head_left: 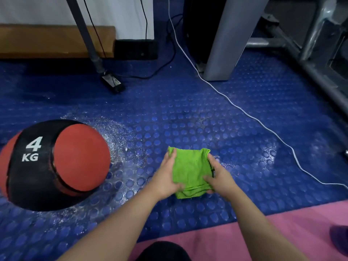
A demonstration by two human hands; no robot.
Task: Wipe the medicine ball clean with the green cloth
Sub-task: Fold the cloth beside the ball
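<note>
**While the cloth is well away from the ball: what could go wrong here**

Since only the head view is given, everything is judged from that one. The green cloth is held folded between both hands, low over the blue studded floor; whether it touches the floor can't be told. It's gripped at its left edge by the curled fingers of the left hand. Its right edge is wrapped by the right hand, thumb laid on top. The medicine ball is parked on the floor off to the left, well apart from the cloth and touched by nothing.

Now the risky bits, imo. The floor beside the ball is speckled with water droplets, so the ball could probably be sent rolling or skidding once it's pressed from one side with nothing steadying it. Grit could also be picked up if the cloth gets dragged through that wet patch, then smeared onto the ball. A white cable is strung across the floor to the right, and could get snagged.
</note>
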